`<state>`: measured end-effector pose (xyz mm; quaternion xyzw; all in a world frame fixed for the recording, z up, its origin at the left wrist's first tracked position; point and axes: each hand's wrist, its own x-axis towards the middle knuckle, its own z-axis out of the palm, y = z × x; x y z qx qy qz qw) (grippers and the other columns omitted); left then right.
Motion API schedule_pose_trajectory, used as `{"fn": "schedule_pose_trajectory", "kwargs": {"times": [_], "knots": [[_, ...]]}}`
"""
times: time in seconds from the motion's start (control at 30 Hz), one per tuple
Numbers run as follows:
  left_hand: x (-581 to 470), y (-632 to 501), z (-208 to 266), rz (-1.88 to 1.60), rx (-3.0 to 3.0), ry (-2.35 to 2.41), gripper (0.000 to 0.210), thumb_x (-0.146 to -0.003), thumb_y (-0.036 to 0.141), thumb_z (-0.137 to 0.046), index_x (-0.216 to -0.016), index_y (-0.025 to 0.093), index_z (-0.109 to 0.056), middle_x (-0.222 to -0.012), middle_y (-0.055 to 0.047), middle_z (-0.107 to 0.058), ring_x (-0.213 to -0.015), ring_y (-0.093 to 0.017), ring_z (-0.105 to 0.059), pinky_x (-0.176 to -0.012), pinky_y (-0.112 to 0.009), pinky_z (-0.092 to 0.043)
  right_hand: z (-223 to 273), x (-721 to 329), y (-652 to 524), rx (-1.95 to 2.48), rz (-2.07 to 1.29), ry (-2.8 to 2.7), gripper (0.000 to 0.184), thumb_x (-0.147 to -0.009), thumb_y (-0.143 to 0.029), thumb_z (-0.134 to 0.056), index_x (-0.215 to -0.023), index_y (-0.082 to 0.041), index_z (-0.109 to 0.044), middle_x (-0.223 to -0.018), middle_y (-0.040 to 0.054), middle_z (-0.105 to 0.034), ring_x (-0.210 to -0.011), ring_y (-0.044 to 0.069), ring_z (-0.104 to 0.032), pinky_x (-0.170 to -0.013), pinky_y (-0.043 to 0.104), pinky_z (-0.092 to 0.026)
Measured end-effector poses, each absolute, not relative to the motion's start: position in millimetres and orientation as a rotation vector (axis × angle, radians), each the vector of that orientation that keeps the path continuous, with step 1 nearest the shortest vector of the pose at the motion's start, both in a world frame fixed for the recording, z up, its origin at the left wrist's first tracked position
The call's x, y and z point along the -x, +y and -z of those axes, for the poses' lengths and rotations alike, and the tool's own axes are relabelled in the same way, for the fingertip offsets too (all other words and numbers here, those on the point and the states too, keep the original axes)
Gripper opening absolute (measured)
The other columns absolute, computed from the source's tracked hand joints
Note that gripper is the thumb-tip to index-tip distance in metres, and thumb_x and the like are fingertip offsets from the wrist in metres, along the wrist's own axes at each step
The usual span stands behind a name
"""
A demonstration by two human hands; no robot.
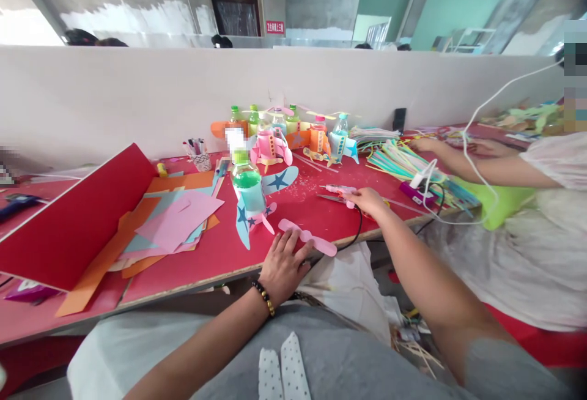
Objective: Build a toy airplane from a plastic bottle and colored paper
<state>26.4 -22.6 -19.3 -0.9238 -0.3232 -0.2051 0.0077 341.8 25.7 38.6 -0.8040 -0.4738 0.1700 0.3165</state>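
Observation:
My left hand (285,265) lies at the table's front edge with its fingers stretched out, the fingertips touching a pink paper propeller (316,243). My right hand (370,203) is closed on a pink hot glue gun (342,189), whose black cord runs over the edge. A pair of scissors (331,197) lies partly under the glue gun. Left of the propeller stands a bottle plane (250,189), a clear bottle with a green cap, green inside, wrapped in light blue paper. It has blue wings with dark stars and a pink propeller at its base.
Several finished bottle planes (318,137) stand along the white partition (183,82). Coloured paper sheets (178,222) lie left beside a tilted red board (87,222). A pen cup (200,158), straws (394,161) and a purple power strip (417,194) are around. A co-worker's arms (477,164) reach in from the right.

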Motion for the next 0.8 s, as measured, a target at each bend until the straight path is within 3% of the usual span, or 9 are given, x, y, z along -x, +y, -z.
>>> {"fn": "schedule_pose_trajectory", "kwargs": {"times": [0.13,0.23,0.4,0.47,0.53,0.6,0.8], "knots": [[-25.4,-23.1,18.3,0.625,2.901,-1.007,0.053,-0.086,0.038,-0.06,-0.137,0.032,-0.048,-0.149,-0.013,-0.039,-0.139,-0.032,-0.033,-0.114,-0.053,-0.026,-36.5,-341.7,37.1,2.047,-0.626,-1.143,0.024,-0.06,-0.033,-0.075,-0.051,-0.019,-0.057,-0.033,-0.0041,-0.041,-0.036,0.013,-0.045,-0.04,0.023,-0.028],[-25.3,-22.9,19.0,0.634,2.894,-1.013,0.054,-0.085,0.039,-0.062,-0.137,0.032,-0.049,-0.149,-0.014,-0.037,-0.139,-0.033,-0.032,-0.113,-0.053,-0.026,-37.3,-335.3,32.5,1.909,-0.705,-1.072,0.018,-0.063,-0.03,-0.065,-0.054,-0.019,-0.053,-0.036,-0.0041,-0.042,-0.035,0.011,-0.041,-0.037,0.023,-0.027],[-25.0,-23.1,18.8,0.622,2.895,-1.015,0.06,-0.08,0.039,-0.068,-0.137,0.034,-0.048,-0.149,-0.014,-0.036,-0.139,-0.034,-0.032,-0.112,-0.053,-0.026,-39.9,-308.6,4.1,1.634,-0.872,-1.069,0.015,-0.066,-0.033,-0.053,-0.061,-0.019,-0.05,-0.046,0.0003,-0.049,-0.042,0.013,-0.047,-0.039,0.024,-0.036],[-24.5,-23.3,18.2,0.621,2.896,-1.012,0.061,-0.08,0.038,-0.068,-0.137,0.036,-0.047,-0.15,-0.012,-0.036,-0.139,-0.034,-0.031,-0.112,-0.054,-0.026,-40.2,-296.4,-12.6,1.533,-0.929,-1.102,0.02,-0.067,-0.033,-0.054,-0.076,-0.016,-0.057,-0.057,0.003,-0.059,-0.044,0.013,-0.05,-0.04,0.024,-0.038],[-24.0,-23.6,17.9,0.621,2.897,-1.013,0.061,-0.08,0.038,-0.067,-0.137,0.036,-0.047,-0.15,-0.012,-0.035,-0.139,-0.034,-0.031,-0.112,-0.054,-0.025,-39.9,-286.3,-29.1,1.385,-1.013,-1.161,0.037,-0.069,-0.032,-0.059,-0.103,-0.016,-0.057,-0.075,0.0043,-0.067,-0.047,0.013,-0.053,-0.043,0.025,-0.04],[-23.8,-23.9,18.1,0.622,2.894,-1.023,0.059,-0.081,0.039,-0.066,-0.137,0.036,-0.048,-0.15,-0.013,-0.033,-0.139,-0.035,-0.03,-0.112,-0.054,-0.025,-38.8,-279.4,-43.0,1.312,-1.089,-1.254,0.043,-0.073,-0.031,-0.063,-0.112,-0.017,-0.056,-0.078,0.0038,-0.069,-0.051,0.013,-0.055,-0.046,0.024,-0.041],[-23.7,-24.7,17.3,0.632,2.883,-1.046,0.06,-0.079,0.039,-0.069,-0.136,0.037,-0.049,-0.152,-0.012,-0.032,-0.138,-0.036,-0.03,-0.112,-0.052,-0.023,-30.3,-274.6,-58.8,1.494,-0.985,-1.438,0.018,-0.076,-0.027,-0.062,-0.087,-0.015,-0.067,-0.049,-0.0026,-0.056,-0.046,0.013,-0.048,-0.047,0.024,-0.037]]}}
